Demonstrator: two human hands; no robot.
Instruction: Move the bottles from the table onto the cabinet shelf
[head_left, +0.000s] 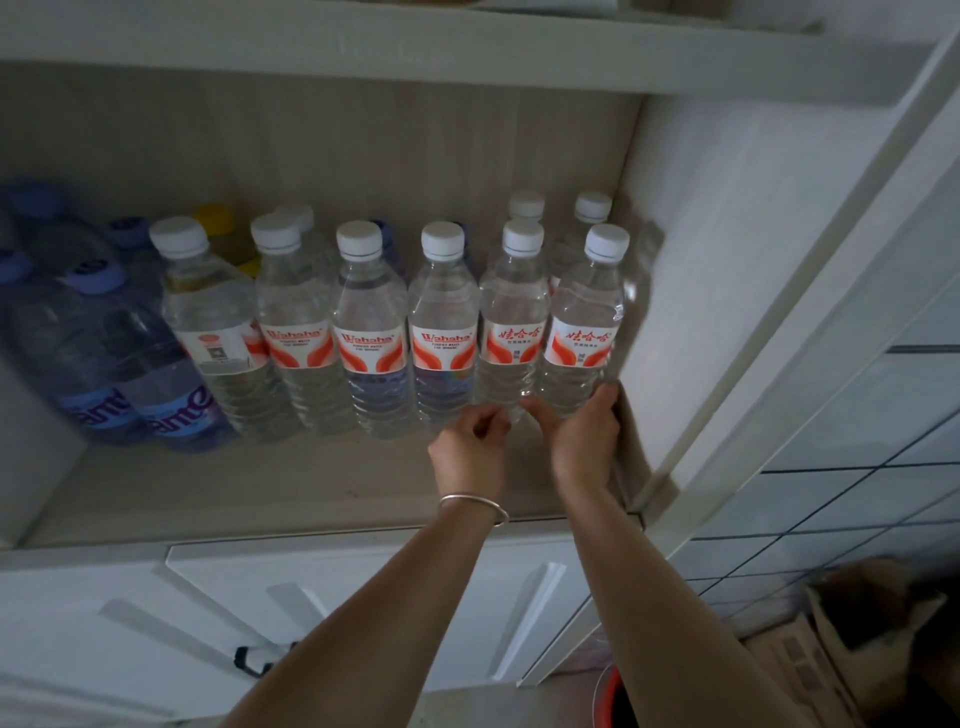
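Head view: pale wood-grain cabinet shelf running across the frame, bounded above by another shelf board and on the right by a white side panel. White panelled cabinet doors are showing beneath the shelf edge, and a grid-patterned glass surface is lying to the right, with a cardboard box at the lower right corner. A front row of six clear Wahaha water bottles with white caps is standing upright on the shelf, side by side, with further bottles behind them. Blue-capped bottles with purple labels are standing at the left end. The left hand, wearing a silver bangle at the wrist, is curling its fingers round the base of the fifth Wahaha bottle. The right hand is gripping the base of the rightmost bottle, which is standing just beside the side panel. The two hands are sitting close together, nearly touching.
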